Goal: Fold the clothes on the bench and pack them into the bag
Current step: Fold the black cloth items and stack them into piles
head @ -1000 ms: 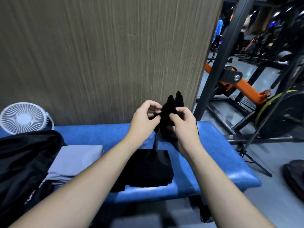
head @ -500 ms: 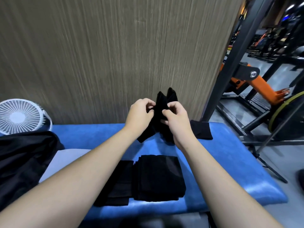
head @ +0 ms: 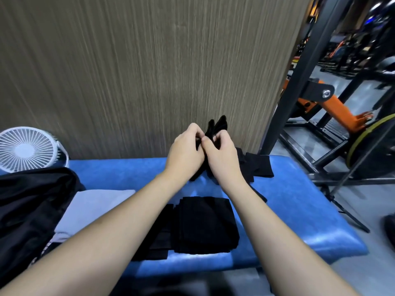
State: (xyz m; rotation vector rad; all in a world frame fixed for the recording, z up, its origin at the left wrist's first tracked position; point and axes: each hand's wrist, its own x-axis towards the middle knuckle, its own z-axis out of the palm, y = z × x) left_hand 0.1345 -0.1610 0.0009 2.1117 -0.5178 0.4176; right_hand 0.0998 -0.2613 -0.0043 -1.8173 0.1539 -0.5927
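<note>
My left hand (head: 184,152) and my right hand (head: 222,155) meet above the blue bench (head: 299,210), both pinching a small black garment (head: 216,127) whose two ends stick up above my fingers. A folded black stack (head: 205,225) lies on the bench below my wrists. Another black piece (head: 257,167) lies flat on the bench behind my right hand. A folded grey garment (head: 94,206) rests at the left, beside the open black bag (head: 32,206).
A white fan (head: 26,149) stands at the far left against the wood-grain wall (head: 149,71). A black steel post (head: 303,71) and orange gym machine (head: 333,107) stand right of the bench, with a weight plate (head: 372,146) beyond.
My hands have come closer together on the small black garment and lowered a little. The view shifted left, showing the flat black piece behind my right hand.
</note>
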